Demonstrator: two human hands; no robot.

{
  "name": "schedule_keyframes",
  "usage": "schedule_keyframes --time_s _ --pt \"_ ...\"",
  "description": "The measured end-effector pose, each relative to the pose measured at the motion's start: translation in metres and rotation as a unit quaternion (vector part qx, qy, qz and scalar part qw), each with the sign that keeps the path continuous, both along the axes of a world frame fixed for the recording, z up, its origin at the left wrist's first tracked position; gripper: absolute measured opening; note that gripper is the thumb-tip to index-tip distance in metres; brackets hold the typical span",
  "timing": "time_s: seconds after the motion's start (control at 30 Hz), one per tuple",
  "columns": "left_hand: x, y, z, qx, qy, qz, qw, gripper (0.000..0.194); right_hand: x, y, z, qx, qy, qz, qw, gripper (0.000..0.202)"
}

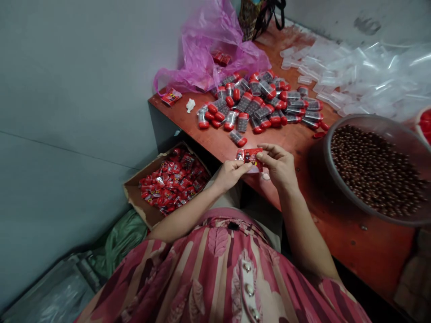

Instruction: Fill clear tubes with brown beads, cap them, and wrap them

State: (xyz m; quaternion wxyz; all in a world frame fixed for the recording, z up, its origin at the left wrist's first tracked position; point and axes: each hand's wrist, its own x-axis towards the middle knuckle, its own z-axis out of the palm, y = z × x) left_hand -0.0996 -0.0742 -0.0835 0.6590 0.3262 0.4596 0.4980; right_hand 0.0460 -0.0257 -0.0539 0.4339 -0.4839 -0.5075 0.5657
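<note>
Between my two hands is a small red printed packet [253, 155], held over the front edge of the red table. My left hand [232, 174] pinches its lower left side with the thumb on top. The fingers of my right hand [276, 164] grip the upper right corner. Just beyond them lies a clear tube with a red cap [238, 138], filled with dark balls. Behind it spreads a heap of similar red-capped tubes [256, 105]. A small pale round piece [266, 176] shows on the table beneath the packet.
A carton [134, 197] of red packed pieces stands low at left. To the right sits a large tub [328, 148] of shiny brown balls. Clear empty tubes [370, 80] pile up behind it. A pink plastic bag [212, 31] and a red packet [171, 96] lie at the far left corner.
</note>
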Motion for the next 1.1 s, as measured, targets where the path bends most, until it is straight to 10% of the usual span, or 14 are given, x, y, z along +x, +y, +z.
schedule_keyframes --time_s 0.37,0.5,0.73,0.83,1.1 --pt "-0.007 -0.009 -0.003 -0.057 -0.051 0.021 0.997 0.03 -0.011 -0.031 -0.015 -0.074 0.06 0.013 0.995 0.025" --pt "-0.006 -0.016 -0.005 -0.108 -0.075 0.075 0.988 0.033 0.012 -0.037 -0.021 0.027 -0.128 -0.017 0.991 0.021" --pt "-0.008 -0.007 0.0 -0.167 -0.169 0.153 0.959 0.036 0.075 0.004 -0.011 0.252 -0.596 0.136 0.75 0.038" --pt "-0.006 -0.003 0.002 -0.186 -0.217 0.176 0.942 0.03 0.076 0.008 -0.013 0.229 -0.643 0.151 0.715 0.034" --pt "0.0 0.003 0.001 -0.181 -0.311 0.235 0.903 0.016 0.029 -0.063 -0.011 0.028 -0.156 0.01 0.987 0.032"
